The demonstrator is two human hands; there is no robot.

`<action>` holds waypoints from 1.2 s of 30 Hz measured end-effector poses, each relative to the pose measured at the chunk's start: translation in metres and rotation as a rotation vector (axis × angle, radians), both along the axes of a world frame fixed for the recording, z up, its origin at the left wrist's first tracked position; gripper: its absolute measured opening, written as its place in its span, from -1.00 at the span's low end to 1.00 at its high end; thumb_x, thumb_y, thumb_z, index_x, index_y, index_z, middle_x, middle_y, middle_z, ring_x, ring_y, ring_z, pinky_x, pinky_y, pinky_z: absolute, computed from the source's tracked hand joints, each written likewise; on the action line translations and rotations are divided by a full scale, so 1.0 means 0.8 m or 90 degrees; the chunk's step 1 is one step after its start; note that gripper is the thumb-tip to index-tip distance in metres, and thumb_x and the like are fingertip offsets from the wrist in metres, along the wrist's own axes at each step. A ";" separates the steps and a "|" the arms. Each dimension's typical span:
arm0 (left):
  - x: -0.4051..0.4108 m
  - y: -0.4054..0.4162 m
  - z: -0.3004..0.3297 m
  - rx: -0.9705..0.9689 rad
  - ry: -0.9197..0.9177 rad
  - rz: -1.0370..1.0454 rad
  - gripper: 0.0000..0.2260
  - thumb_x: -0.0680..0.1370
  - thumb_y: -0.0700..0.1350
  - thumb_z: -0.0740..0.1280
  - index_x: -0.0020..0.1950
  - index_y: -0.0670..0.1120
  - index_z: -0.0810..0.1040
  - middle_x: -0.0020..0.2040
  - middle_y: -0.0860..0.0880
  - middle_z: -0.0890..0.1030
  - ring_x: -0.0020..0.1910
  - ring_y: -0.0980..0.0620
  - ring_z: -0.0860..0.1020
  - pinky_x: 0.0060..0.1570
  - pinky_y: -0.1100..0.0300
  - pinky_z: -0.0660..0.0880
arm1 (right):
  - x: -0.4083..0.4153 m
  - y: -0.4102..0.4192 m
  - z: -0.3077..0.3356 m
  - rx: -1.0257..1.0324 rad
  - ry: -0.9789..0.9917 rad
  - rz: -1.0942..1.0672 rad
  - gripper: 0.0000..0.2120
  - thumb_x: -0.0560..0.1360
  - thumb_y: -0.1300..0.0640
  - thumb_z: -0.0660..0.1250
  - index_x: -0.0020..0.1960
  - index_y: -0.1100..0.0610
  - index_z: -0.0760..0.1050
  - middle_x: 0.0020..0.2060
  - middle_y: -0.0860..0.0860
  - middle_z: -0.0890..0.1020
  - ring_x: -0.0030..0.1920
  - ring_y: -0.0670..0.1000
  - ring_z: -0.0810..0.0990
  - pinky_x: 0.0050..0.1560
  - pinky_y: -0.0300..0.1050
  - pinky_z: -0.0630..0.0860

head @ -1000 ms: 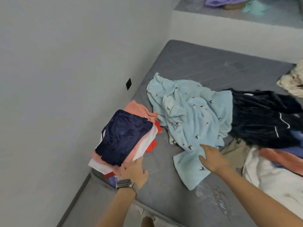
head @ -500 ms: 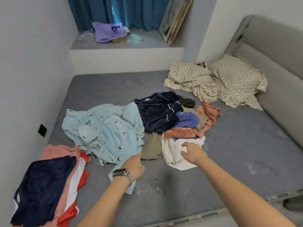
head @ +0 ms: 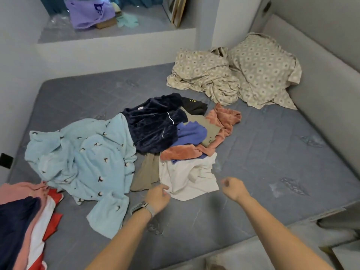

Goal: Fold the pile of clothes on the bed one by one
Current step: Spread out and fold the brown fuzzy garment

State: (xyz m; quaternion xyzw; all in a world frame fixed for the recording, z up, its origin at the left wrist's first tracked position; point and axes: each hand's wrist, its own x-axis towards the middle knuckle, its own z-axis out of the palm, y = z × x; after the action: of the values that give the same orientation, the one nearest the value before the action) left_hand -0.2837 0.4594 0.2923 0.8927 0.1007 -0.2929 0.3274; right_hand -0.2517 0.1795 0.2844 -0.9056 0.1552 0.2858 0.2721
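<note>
White cotton is your next job: the white shirt (head: 190, 177) lies crumpled at the near side of the pile (head: 155, 137), toward the bed's (head: 272, 152) front edge. Your left hand (head: 158, 197), watch on the wrist, reaches its near corner with fingers curled toward the cloth; whether they already pinch it cannot be told. Your right hand (head: 232, 189) hovers just off the shirt's right edge, fingers curled and holding nothing. Take one corner in each hand, lift the shirt clear of the pink towel (head: 196, 151) overlapping its far edge, and shake it flat on bare mattress before folding. Left of it sprawls the light blue robe (head: 83, 158); behind lies the navy jacket (head: 153, 123). The folded stack (head: 25, 221) waits at the front left corner.
</note>
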 end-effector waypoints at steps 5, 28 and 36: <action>0.030 -0.074 -0.032 -0.001 0.013 0.125 -0.75 0.57 -0.21 0.21 0.23 -0.12 0.54 0.04 -0.11 0.63 0.08 -0.08 0.57 0.00 0.24 0.41 | 0.072 -0.038 -0.041 0.113 0.040 -0.026 -0.72 0.49 0.30 0.20 0.12 0.12 0.58 -0.02 0.05 0.60 0.06 0.04 0.56 0.03 -0.28 0.39; -0.050 -0.089 -0.111 -0.039 0.031 0.573 -0.60 0.47 -0.42 0.31 -0.13 0.14 0.50 -0.18 0.08 0.66 -0.19 0.47 0.54 -0.16 0.58 0.39 | 0.241 0.076 -0.186 0.492 0.114 -0.296 -0.85 0.64 0.10 0.15 0.17 0.09 0.42 -0.02 0.00 0.52 0.05 0.12 0.50 -0.07 0.08 0.55; -0.020 -0.153 -0.067 -0.160 -0.037 0.517 -0.69 0.52 -0.42 0.24 -0.04 0.01 0.50 -0.13 -0.02 0.59 -0.21 0.37 0.56 -0.06 0.45 0.42 | 0.221 -0.046 0.001 0.877 0.080 -0.411 -0.65 0.60 0.28 0.08 -0.02 0.15 0.66 -0.10 0.09 0.69 -0.10 0.06 0.63 -0.18 -0.17 0.59</action>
State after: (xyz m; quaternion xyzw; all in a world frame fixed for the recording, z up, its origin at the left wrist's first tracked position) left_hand -0.2994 0.3367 0.2387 0.7415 0.3982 -0.1249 0.5253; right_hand -0.0752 0.1426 0.2854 -0.4232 0.2138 0.2753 0.8363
